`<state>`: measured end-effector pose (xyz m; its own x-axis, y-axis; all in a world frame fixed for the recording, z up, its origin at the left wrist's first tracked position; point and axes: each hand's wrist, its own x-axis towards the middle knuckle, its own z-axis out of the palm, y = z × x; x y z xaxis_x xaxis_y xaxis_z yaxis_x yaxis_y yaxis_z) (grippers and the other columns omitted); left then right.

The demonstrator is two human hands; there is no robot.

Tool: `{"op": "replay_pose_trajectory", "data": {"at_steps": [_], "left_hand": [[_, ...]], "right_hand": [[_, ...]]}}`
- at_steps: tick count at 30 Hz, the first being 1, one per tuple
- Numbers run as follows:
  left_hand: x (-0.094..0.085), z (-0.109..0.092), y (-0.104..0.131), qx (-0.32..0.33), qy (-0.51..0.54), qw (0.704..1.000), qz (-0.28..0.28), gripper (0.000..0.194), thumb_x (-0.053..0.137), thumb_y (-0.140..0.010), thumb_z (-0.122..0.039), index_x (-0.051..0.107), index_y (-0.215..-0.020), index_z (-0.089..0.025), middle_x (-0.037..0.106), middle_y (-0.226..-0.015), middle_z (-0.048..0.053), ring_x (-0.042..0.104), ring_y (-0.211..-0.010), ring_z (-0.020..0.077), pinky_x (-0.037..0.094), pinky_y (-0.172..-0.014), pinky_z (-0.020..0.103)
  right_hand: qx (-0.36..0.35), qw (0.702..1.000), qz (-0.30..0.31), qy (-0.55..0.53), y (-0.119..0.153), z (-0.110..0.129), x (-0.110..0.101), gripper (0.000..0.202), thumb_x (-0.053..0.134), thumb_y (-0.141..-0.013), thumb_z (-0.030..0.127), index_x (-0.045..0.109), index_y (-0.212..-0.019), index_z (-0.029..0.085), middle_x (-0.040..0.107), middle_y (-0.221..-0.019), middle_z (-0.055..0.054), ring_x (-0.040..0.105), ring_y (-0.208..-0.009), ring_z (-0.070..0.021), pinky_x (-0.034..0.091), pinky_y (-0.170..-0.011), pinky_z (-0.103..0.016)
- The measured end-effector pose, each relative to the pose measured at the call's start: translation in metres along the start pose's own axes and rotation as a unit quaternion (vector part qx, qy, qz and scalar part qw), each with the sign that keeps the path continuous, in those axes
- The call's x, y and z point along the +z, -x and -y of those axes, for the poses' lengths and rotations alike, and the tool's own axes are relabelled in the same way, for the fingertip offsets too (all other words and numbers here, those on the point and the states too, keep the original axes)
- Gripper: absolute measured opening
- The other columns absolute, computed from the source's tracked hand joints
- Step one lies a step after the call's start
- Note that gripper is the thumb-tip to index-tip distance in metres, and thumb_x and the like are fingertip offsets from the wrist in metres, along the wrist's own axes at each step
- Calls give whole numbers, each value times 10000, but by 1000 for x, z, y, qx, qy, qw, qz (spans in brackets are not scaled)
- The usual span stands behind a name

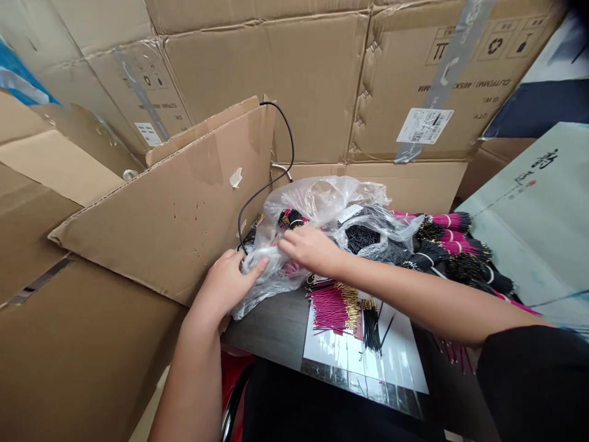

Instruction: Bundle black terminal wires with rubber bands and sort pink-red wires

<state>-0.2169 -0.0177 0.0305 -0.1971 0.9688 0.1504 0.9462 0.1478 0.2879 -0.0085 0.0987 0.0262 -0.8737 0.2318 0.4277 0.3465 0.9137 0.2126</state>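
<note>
A clear plastic bag with magenta and black wire pieces inside lies at the back of the dark table. My left hand grips the bag's left side, thumb stretched over the crumpled plastic. Beside it, the fingers of my right hand are closed on the bag's opening. Just right of that hand a second clear bag holds small black pieces. Nearer to me, magenta wires with gold tips and a small bunch of black wires lie on a white sheet.
Tied bundles of magenta and black wires lie on the table's right side. A cardboard panel stands at the left, with a black cable beside it. Stacked cartons form the back. A pale printed board leans at the right.
</note>
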Motion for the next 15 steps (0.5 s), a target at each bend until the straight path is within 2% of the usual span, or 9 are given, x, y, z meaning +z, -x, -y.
{"op": "replay_pose_trajectory", "data": {"at_steps": [2,5,7,9,10,11,12,14,15], "left_hand": [[2,2,4,-17,5,1000,3,509,510,-907,-706,637,-826,-219,628,-875,62,644,-825,258,476,-748,354],[9,4,8,-15,-13,1000,-10,456,609,-866,-671,652,-891,-218,635,-949,68,652,-853,266,487,-741,353],[14,4,6,-1,-36,999,-28,363,653,-867,-573,646,-864,-210,626,-944,72,650,-857,271,487,-744,352],[18,5,2,14,-46,997,-57,281,624,-895,-477,642,-828,-205,610,-918,73,640,-840,262,477,-741,345],[19,6,0,20,-44,996,-72,253,596,-908,-437,641,-813,-206,596,-895,67,629,-810,249,468,-724,337],[19,6,-3,28,-36,996,-83,240,569,-915,-403,635,-793,-208,577,-871,58,614,-776,231,458,-707,326],[19,7,-5,34,-26,995,-90,238,547,-915,-375,622,-760,-211,555,-847,46,593,-738,210,447,-688,315],[18,6,-7,36,-11,994,-99,261,509,-912,-332,575,-689,-213,504,-797,26,547,-676,176,429,-653,297],[18,6,-7,32,-8,994,-107,274,501,-914,-329,558,-673,-212,490,-792,23,533,-670,169,426,-649,293]], "right_hand": [[72,997,0,10,5,-24,1,186,487,-984,96,652,-1060,136,676,-932,-108,555,-758,-188,377,-684,-345],[163,986,-4,16,6,-50,5,302,447,-934,44,655,-1145,105,684,-898,-129,556,-703,-199,366,-638,-348],[213,977,-15,18,3,-53,5,389,416,-914,27,621,-1241,82,683,-1005,-174,578,-749,-218,386,-647,-356],[228,971,-70,14,1,-43,2,464,395,-930,41,548,-1365,94,641,-1208,-210,599,-913,-252,433,-743,-379],[198,974,-107,10,1,-35,-1,483,392,-954,65,510,-1418,132,604,-1306,-202,585,-1029,-269,442,-822,-394],[135,980,-146,5,2,-27,-4,486,397,-981,96,487,-1449,190,575,-1377,-172,548,-1143,-279,430,-906,-410],[40,985,-169,2,4,-18,-7,475,408,-1004,128,480,-1455,259,565,-1411,-129,500,-1238,-279,404,-975,-422],[-158,976,-150,-1,6,-6,-10,427,430,-1033,170,511,-1409,355,616,-1348,-55,473,-1283,-251,366,-1023,-419],[-213,970,-118,-2,6,-3,-9,381,431,-1042,178,549,-1358,355,659,-1250,-41,511,-1221,-235,368,-1001,-405]]}}
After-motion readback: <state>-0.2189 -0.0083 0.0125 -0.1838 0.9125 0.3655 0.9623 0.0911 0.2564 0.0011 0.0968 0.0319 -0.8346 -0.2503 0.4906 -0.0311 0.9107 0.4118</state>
